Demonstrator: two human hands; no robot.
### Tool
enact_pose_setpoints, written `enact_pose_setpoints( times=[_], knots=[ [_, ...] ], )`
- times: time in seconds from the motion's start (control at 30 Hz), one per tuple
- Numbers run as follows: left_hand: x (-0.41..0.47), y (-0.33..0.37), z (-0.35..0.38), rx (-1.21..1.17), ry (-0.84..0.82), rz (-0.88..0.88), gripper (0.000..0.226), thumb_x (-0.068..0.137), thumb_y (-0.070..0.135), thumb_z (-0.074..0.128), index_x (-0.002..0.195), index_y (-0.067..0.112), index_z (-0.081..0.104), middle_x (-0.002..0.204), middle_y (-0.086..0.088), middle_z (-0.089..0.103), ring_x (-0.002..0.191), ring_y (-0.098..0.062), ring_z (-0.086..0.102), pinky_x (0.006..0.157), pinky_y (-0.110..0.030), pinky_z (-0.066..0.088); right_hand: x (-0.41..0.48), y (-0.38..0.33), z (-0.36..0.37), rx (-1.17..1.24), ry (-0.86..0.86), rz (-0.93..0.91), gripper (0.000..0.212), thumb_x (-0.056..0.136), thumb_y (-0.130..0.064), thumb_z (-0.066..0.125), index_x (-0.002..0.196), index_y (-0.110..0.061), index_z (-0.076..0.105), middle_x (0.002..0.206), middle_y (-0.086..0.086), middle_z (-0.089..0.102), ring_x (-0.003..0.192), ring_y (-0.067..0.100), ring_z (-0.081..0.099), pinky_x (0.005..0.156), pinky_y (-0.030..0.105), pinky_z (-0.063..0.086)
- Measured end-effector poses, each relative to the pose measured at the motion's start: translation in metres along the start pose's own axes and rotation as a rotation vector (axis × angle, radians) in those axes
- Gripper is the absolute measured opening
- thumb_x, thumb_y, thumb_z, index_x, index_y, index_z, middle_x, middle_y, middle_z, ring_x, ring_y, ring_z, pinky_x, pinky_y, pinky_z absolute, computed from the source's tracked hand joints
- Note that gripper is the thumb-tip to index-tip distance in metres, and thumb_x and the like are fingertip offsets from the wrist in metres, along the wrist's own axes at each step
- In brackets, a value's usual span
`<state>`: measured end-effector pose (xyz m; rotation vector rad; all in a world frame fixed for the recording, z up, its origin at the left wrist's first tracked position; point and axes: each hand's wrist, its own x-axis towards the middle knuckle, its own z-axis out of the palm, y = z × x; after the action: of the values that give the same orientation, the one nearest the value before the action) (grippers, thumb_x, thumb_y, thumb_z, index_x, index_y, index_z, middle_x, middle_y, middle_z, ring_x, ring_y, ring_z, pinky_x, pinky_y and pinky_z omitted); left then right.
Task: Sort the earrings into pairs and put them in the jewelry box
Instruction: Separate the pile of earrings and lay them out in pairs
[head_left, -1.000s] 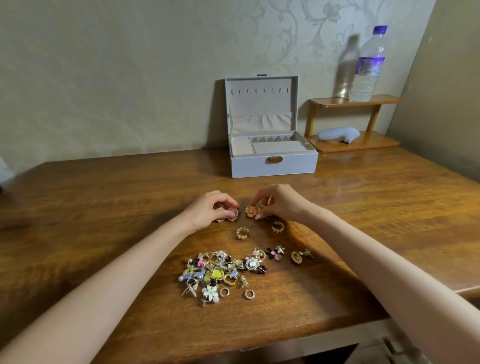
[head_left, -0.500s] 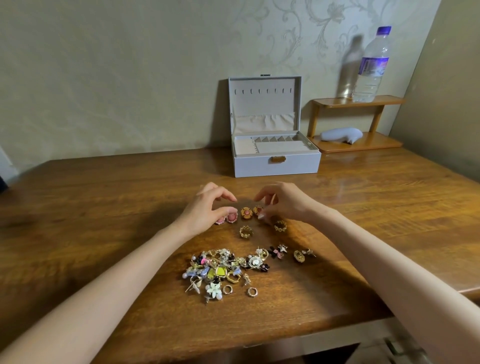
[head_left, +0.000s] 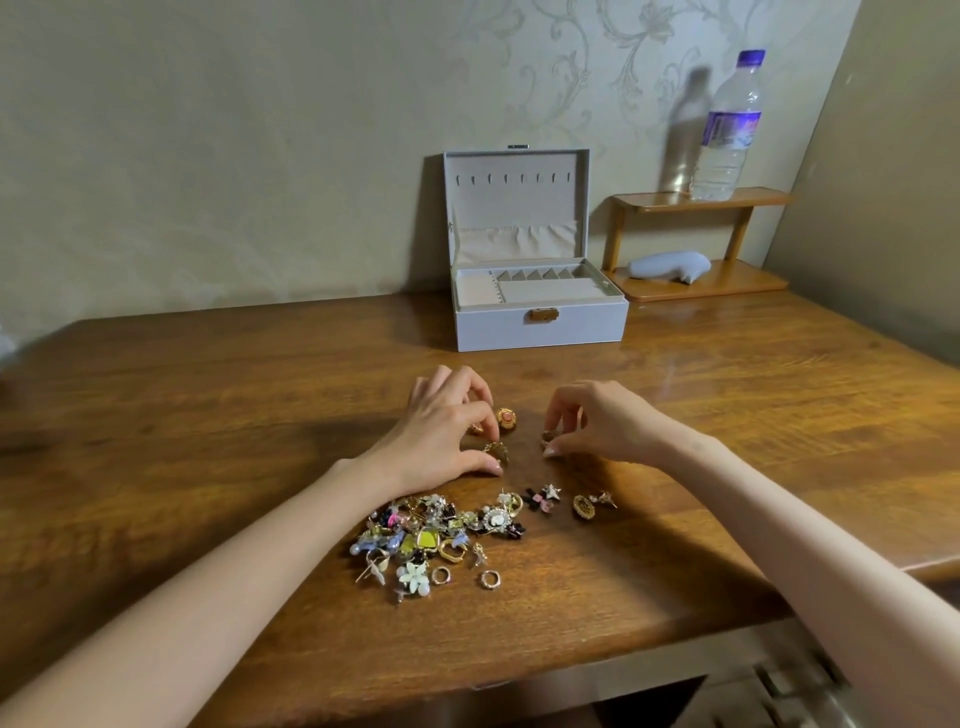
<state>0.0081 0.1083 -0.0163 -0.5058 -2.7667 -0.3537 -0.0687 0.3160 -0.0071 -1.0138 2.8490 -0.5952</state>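
A mixed pile of earrings (head_left: 431, 535) lies on the wooden table (head_left: 208, 415) near its front edge. My left hand (head_left: 441, 431) pinches a small gold openwork earring (head_left: 496, 451) between thumb and fingers, low over the table. My right hand (head_left: 602, 421) pinches a matching gold earring (head_left: 548, 435) in the same way. A gold earring with a pink centre (head_left: 506, 418) rests between the hands, and another one (head_left: 475, 428) is half hidden by my left fingers. The open pale grey jewelry box (head_left: 540, 325) stands behind the hands, its compartments showing nothing inside.
Right of the pile lie black-and-pink flower earrings (head_left: 540, 498) and a round gold earring (head_left: 584, 505). Two small hoops (head_left: 489, 578) sit at the pile's near side. A wooden shelf (head_left: 701, 200) at the back right carries a water bottle (head_left: 727, 130) and a grey object (head_left: 667, 265).
Both hands left the pink-centred earrings lying on the table and came slightly nearer. Each now holds one of the two gold openwork earrings that lay loose before.
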Motion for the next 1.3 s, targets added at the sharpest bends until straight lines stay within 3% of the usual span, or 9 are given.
enact_pose_setpoints(
  times=[0.17,0.27,0.6,0.8,1.03,1.17,1.3],
  knots=[
    [0.033,0.016,0.01,0.028,-0.012,0.019,0.031,0.073,0.042,0.072,0.095,0.022,0.066,0.117,0.003,0.042,0.109,-0.01,0.028,0.091,-0.027,0.019,0.0,0.014,-0.007,0.045,0.041,0.041,0.027,0.072,-0.021,0.079,0.096,-0.024,0.066,0.086,-0.007,0.061,0.08,0.013,0.057,0.072,0.028,0.048],
    [0.051,0.02,0.019,0.049,-0.029,0.0,0.029,0.075,0.041,0.07,0.096,0.022,0.065,0.117,0.002,0.042,0.115,-0.016,0.03,0.097,-0.032,0.021,-0.002,0.021,-0.009,0.072,0.063,0.072,0.034,0.071,-0.023,0.08,0.101,-0.021,0.066,0.088,-0.004,0.062,0.08,0.014,0.057,0.073,0.029,0.048],
    [0.068,0.017,0.028,0.024,-0.017,-0.094,0.026,0.078,0.042,0.068,0.096,0.024,0.063,0.114,0.003,0.041,0.113,-0.017,0.031,0.095,-0.032,0.023,0.003,0.03,-0.006,0.089,0.146,0.127,0.019,0.077,-0.022,0.074,0.095,-0.021,0.068,0.076,-0.007,0.057,0.075,0.016,0.056,0.07,0.03,0.048],
    [0.07,0.018,0.03,0.014,-0.033,-0.091,0.027,0.079,0.039,0.068,0.101,0.025,0.062,0.116,0.002,0.042,0.114,-0.018,0.032,0.096,-0.033,0.025,0.005,0.029,-0.007,0.09,0.111,0.064,0.023,0.08,-0.014,0.071,0.101,-0.022,0.069,0.083,-0.001,0.061,0.075,0.014,0.055,0.073,0.031,0.048],
    [0.056,0.017,0.018,-0.006,0.026,-0.059,0.038,0.08,0.037,0.066,0.116,0.025,0.057,0.117,0.002,0.044,0.114,-0.016,0.032,0.093,-0.027,0.021,-0.008,0.028,-0.007,0.168,0.198,0.004,0.029,0.076,-0.015,0.073,0.103,-0.025,0.066,0.087,-0.001,0.062,0.069,0.006,0.053,0.065,0.022,0.042],
    [0.029,0.018,-0.001,-0.127,0.075,-0.018,0.022,0.082,0.03,0.065,0.103,0.022,0.063,0.103,0.008,0.046,0.104,-0.01,0.036,0.092,-0.024,0.023,-0.032,0.018,-0.016,0.205,0.071,-0.131,0.023,0.075,-0.028,0.075,0.098,-0.027,0.069,0.087,-0.009,0.063,0.074,0.005,0.055,0.064,0.018,0.045],
    [-0.002,0.021,-0.019,-0.238,-0.061,-0.011,0.008,0.086,0.027,0.06,0.093,0.025,0.063,0.096,0.015,0.051,0.091,0.005,0.038,0.082,-0.012,0.028,-0.054,0.009,-0.02,0.237,-0.076,-0.238,0.029,0.069,-0.038,0.078,0.094,-0.025,0.069,0.085,-0.01,0.063,0.076,0.003,0.054,0.064,0.012,0.041]
  ],
)
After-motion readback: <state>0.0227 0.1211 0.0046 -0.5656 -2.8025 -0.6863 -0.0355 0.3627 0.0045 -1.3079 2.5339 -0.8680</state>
